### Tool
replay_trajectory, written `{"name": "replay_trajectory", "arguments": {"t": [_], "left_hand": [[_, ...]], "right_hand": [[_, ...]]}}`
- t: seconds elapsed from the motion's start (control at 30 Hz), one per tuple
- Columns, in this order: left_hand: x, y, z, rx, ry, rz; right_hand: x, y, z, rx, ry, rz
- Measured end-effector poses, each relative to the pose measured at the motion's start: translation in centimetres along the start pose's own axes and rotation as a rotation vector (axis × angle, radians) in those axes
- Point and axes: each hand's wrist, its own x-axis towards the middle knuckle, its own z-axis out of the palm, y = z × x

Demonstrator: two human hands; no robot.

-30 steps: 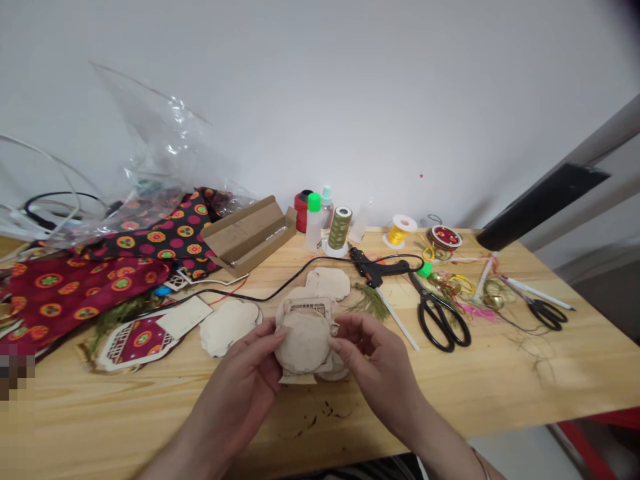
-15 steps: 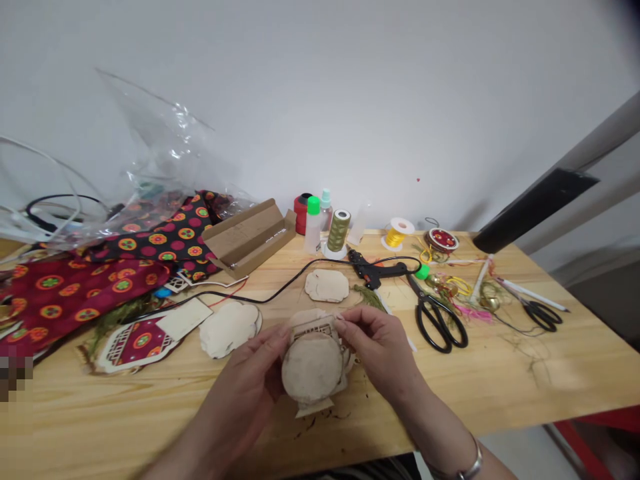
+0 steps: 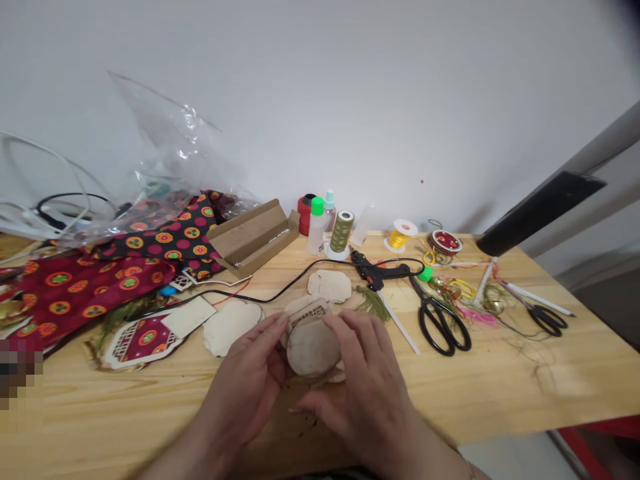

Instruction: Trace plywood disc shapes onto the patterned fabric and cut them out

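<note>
Between my hands is a stack of thin pale wooden pieces (image 3: 314,347), with a round plate on top and a cut-out lattice strip along its far edge. My left hand (image 3: 253,370) grips the stack at its left side, fingers partly hidden underneath. Curved over the right side, my right hand (image 3: 367,380) has its fingertips on the round plate and its thumb at the near edge. Beyond the stack lies a small pale wooden plaque (image 3: 330,285). More scalloped wooden plates (image 3: 231,328) rest to the left, near a lattice-cut plaque with patterned cloth (image 3: 145,340).
A black glue gun (image 3: 380,272) with its cable lies behind the stack. Black scissors (image 3: 443,323), a second pair (image 3: 547,319) and tangled threads lie to the right. Thread spools, bottles and an open cardboard box (image 3: 255,243) stand along the wall. Patterned fabric (image 3: 100,280) covers the left.
My right hand has shifted from pinching the stack's far right corner to spreading over its right side, thumb lower. The stack sits slightly higher in view. My left hand keeps its hold.
</note>
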Motion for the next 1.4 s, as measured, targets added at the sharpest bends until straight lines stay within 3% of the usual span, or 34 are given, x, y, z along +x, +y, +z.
{"name": "replay_trajectory", "arguments": {"t": [0.13, 0.4, 0.7, 0.77, 0.93, 1.03, 1.17, 1.33, 1.4], "left_hand": [[-0.1, -0.2, 0.1, -0.003, -0.007, -0.005], [-0.3, -0.4, 0.3, 0.045, -0.040, -0.016], [-0.2, -0.5, -0.2, 0.101, -0.057, -0.001], [0.0, -0.4, -0.3, 0.079, -0.034, -0.008], [0.2, 0.1, -0.7, 0.059, 0.060, -0.010], [0.3, 0.3, -1.2, 0.066, 0.068, 0.009], [0.4, 0.7, -1.7, 0.072, 0.068, 0.016], [0.1, 1.3, -2.1, 0.122, 0.185, 0.024], [-0.2, 1.4, -2.2, 0.185, 0.138, -0.031]], "right_hand": [[0.1, -0.1, 0.6, -0.078, -0.092, -0.013], [-0.1, -0.3, 1.2, -0.014, -0.079, 0.029], [0.5, -0.3, -0.4, 0.453, -0.016, 0.192], [0.8, 0.4, -0.7, 0.615, 0.012, 0.298], [1.2, 2.9, -0.2, 1.124, 0.103, 0.783], [1.3, 3.9, 0.2, 1.354, 0.146, 0.946], [1.4, 4.3, 0.3, 1.388, 0.163, 0.989], [1.6, 4.3, 0.1, 1.340, 0.142, 0.958], [1.8, 4.1, -0.1, 1.297, 0.128, 0.962]]}}
